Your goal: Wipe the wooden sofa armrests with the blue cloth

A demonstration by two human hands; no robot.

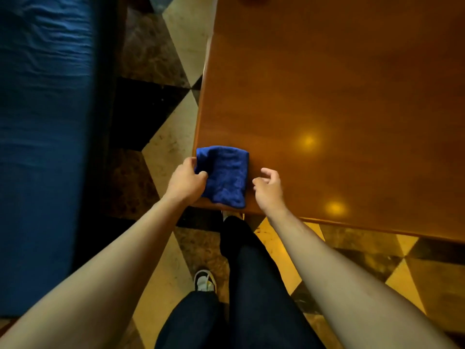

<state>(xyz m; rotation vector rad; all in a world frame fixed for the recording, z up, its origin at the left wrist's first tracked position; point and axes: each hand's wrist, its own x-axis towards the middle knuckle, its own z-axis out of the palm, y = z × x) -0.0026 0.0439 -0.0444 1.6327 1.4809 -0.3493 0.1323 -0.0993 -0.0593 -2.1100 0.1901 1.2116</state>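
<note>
My left hand (186,178) grips the folded blue terry cloth (225,176) at its left edge, thumb on top and fingers (192,160) curled round the far side, clenched on the fabric. The cloth lies at the near left corner of the polished reddish-brown wooden table (339,96), its lower edge reaching the table's rim. My right hand (268,188) hovers just beside the cloth's right edge, fingers loosely curled and parted, grasping nothing; I cannot tell whether they touch the wood. Two yellow lamp reflections glow on the table to the right of that hand. To my left runs the blue upholstered sofa cushion (42,147). Below, my dark trousers and a pale sneaker (205,280) stand on the patterned marble floor (166,137).
</note>
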